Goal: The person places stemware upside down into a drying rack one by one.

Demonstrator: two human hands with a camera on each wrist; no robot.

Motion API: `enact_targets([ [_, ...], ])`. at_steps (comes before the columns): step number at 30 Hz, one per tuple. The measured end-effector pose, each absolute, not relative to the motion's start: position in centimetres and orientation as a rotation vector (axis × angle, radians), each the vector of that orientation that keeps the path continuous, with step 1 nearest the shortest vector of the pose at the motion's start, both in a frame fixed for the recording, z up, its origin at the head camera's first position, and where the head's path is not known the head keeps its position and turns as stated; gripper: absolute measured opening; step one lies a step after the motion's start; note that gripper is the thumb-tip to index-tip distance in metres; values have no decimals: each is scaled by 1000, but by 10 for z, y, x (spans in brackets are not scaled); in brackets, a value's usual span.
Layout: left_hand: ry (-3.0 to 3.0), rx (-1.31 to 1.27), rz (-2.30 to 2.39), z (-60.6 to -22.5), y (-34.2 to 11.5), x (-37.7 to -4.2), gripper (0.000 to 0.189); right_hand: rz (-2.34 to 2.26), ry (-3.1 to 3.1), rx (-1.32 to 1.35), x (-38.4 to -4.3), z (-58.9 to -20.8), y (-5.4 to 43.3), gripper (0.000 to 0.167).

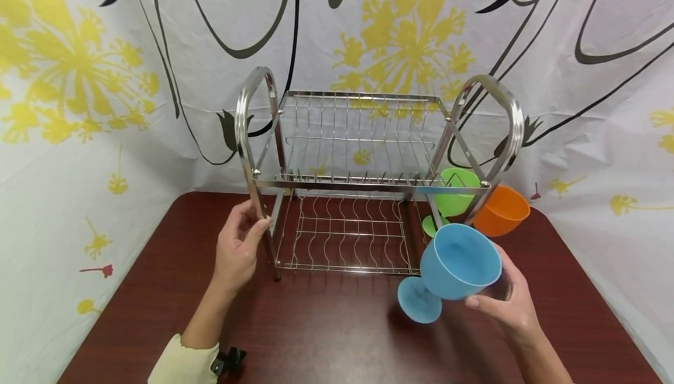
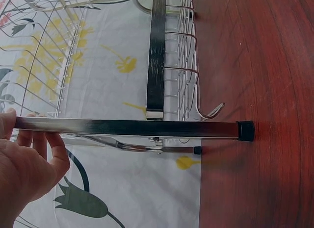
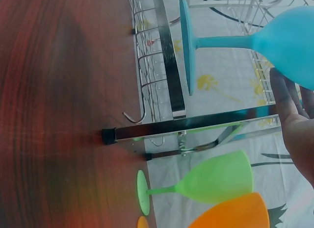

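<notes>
A two-tier metal dish rack (image 1: pixel 347 186) stands on the table, and no dishes sit on its shelves. My left hand (image 1: pixel 238 244) grips the rack's left front post, thumb in front and fingers behind, as the left wrist view also shows. In my right hand (image 1: pixel 513 299) is a blue plastic goblet (image 1: pixel 458 262), held by the side of its bowl. The goblet is raised above the table in front of the rack's right end, its mouth tipped toward me and its round foot (image 3: pixel 186 46) off the table.
A green goblet (image 1: pixel 457 188) and an orange goblet (image 1: pixel 502 211) stand upright behind the rack's right side. The dark red-brown wooden table (image 1: pixel 316 337) meets a white flower-printed cloth (image 1: pixel 174 109) at the back and sides. A small black device (image 1: pixel 229 362) sits at my left sleeve.
</notes>
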State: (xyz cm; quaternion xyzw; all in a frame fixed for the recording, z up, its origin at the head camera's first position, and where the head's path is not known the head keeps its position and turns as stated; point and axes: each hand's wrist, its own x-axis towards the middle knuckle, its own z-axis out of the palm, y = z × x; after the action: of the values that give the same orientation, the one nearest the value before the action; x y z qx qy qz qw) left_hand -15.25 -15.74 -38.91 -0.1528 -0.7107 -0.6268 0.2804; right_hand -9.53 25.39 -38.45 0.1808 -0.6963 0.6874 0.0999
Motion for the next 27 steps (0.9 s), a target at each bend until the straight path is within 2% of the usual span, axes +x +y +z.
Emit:
enact_targets([
  [10,-1901,-411,-1681,-390,-157,-153,25,2075,-1913,654,-101,-386,244,83],
  [14,-1894,-397,-1678,-390,-157,-152,25,2047,-1979,610,-103,-384,238,83],
  [27,-1887,-408,-1673,-392,-156,-152,25,1985,-2017,696,-112,-379,223,86],
])
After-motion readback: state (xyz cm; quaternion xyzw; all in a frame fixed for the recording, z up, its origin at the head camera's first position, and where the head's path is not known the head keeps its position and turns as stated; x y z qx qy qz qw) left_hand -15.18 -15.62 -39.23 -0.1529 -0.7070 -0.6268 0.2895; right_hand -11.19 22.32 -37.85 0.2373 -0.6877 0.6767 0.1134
